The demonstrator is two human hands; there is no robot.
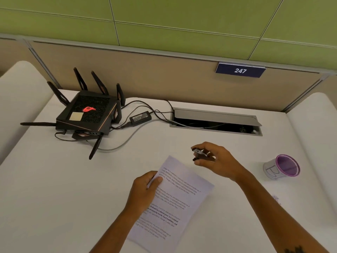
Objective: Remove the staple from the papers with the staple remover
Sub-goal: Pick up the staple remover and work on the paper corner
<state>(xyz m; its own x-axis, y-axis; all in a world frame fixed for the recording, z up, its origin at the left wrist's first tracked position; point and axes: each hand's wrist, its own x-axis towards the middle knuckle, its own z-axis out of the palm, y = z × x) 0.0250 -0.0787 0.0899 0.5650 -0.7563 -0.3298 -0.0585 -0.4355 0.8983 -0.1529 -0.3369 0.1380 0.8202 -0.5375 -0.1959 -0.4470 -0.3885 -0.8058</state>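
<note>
head view: two hands, left hand [144, 189] gripping papers [175, 201], right hand [217, 159] pinching one staple remover [201, 155].

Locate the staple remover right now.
In the head view, right of centre: the staple remover is pinched in the right hand, above the desk, just beyond the papers.

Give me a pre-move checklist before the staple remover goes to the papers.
1. staple remover gripped in right hand: ok.
2. papers held by left hand at their left edge: ok.
3. Remover at the papers: not ok, it hovers beyond their top right edge.
4. Staple located: cannot tell, none visible.
5. Remover jaws open: cannot tell.
6. purple cup out of the way: ok.
</note>
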